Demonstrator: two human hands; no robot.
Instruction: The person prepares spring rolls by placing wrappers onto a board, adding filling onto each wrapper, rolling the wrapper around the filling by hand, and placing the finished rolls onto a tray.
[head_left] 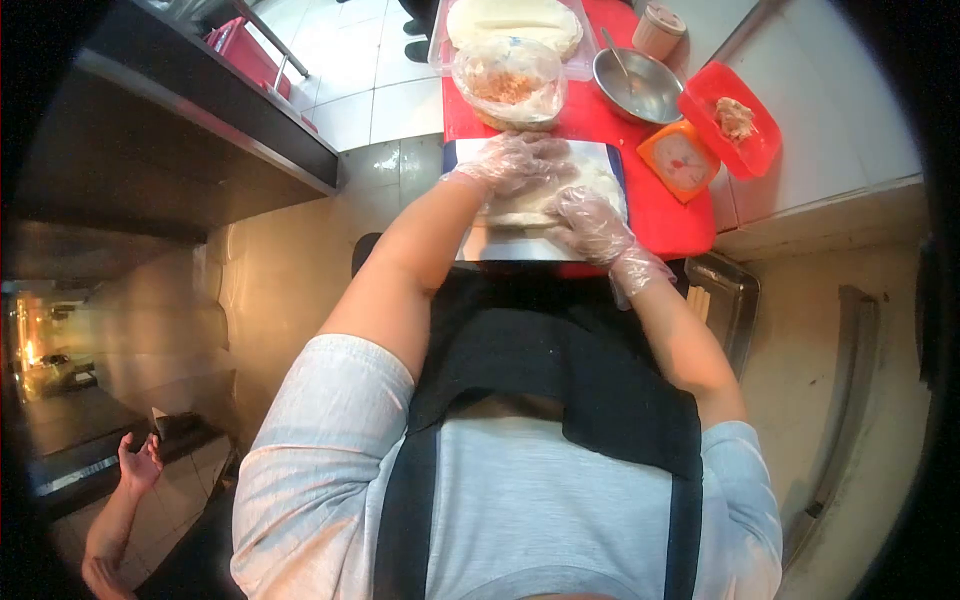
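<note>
A pale sheet of dough [530,204] lies on a white board with dark blue edges [480,245]. Its near side shows a raised fold. My left hand [515,163], in a clear plastic glove, rests on the far part of the dough with its fingers stretched out flat. Also gloved, my right hand [597,228] lies on the near right part, fingers extended over the dough and partly hiding it. Just beyond my left hand stands a plastic-covered bowl [510,85] holding an orange crumbly filling.
A red mat [672,222] lies under the board. On the right are a metal bowl [635,88] with a spoon, an orange scale [680,162] and a red container [752,150]. Flattened dough [515,25] fills a far tray. Another person's hand [140,462] shows lower left.
</note>
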